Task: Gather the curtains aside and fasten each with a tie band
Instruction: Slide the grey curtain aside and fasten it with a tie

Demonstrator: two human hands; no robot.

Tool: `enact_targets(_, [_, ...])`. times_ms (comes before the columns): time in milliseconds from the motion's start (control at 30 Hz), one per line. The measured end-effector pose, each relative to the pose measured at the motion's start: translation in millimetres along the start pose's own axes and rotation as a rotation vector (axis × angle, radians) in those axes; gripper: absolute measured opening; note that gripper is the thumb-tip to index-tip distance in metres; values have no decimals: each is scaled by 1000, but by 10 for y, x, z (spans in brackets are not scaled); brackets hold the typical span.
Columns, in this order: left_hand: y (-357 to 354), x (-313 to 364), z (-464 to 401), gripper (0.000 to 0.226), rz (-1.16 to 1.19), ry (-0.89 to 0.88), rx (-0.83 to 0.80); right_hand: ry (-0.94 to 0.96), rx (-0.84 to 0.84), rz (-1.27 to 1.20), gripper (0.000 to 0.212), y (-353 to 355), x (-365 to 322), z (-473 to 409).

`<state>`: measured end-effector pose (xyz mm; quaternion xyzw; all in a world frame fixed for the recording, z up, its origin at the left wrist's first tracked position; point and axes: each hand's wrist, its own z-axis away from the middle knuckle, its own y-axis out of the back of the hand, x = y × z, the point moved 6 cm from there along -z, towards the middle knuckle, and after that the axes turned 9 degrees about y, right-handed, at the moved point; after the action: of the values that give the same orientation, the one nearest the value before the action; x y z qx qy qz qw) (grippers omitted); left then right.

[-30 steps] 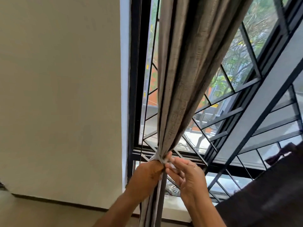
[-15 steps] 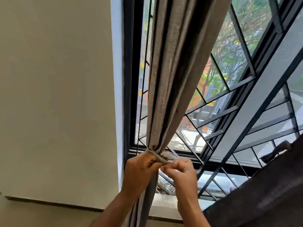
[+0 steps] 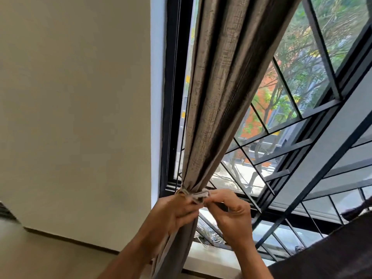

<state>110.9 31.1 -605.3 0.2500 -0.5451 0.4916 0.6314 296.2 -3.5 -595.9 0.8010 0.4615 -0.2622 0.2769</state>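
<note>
A grey-brown curtain (image 3: 219,101) hangs gathered into a narrow bunch at the window's left side. A pale tie band (image 3: 198,195) wraps the bunch where it is pinched tight. My left hand (image 3: 173,212) grips the bunched curtain and the band just below the pinch. Right beside it, my right hand (image 3: 229,214) pinches the band's free end between thumb and fingertips. The curtain's lower part drops between my forearms.
A black window frame (image 3: 171,117) with a diagonal metal grille (image 3: 302,146) fills the right side. A plain beige wall (image 3: 76,109) lies left. A white sill (image 3: 203,256) runs below. Dark fabric (image 3: 332,252) covers the lower right corner.
The view has shifted slightly. My right hand has pulled the band's end out to the right of the bunch, and my left hand keeps its grip on the curtain.
</note>
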Motion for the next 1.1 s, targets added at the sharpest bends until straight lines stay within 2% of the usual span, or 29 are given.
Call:
enact_targets(33, [7, 33, 34, 31, 78, 49, -20, 93, -39, 101, 17, -26, -44, -30])
enact_targets(133, [125, 91, 48, 51, -65, 99, -8, 282, -111, 262, 21, -112, -178, -57])
enact_targets(200, [210, 75, 24, 47, -83, 149, -35, 429, -167, 295, 19, -183, -290, -54])
enact_targets(267, [281, 53, -9, 31, -133, 142, -66, 518, -225, 301, 19, -224, -338, -44])
enact_targets(333, [325, 32, -29, 22, -138, 110, -53, 491, -252, 301, 18, -231, -287, -55])
enact_targets(500, [394, -18, -20, 29, 3, 17, 84, 270, -302, 141, 25, -239, -176, -114])
enact_targets(633, [379, -21, 37, 29, -9, -99, 144, 138, -325, 9, 21, -229, -107, -165])
enact_targets(700, [366, -6, 70, 28, -131, -208, 205, 52, -339, -74, 20, -263, -44, -169])
enact_targets(767, [366, -10, 99, 26, -347, -344, 333, -10, -371, -132, 32, -313, -44, -182])
enact_targets(833, [317, -3, 174, 19, -611, -549, 467, -45, -400, -147, 39, -325, -49, -212])
enact_targets(900, [240, 27, 313, 24, -836, -783, 581, -55, -418, -170, 35, -306, -46, -249])
enact_targets(1000, [114, 95, 432, 26, -1212, -1067, 609, -20, -442, -227, 31, -255, -62, -289])
enact_targets(1100, [64, 263, 446, 21, -1467, -1199, 622, -9, -419, -262, 37, -199, -71, -306])
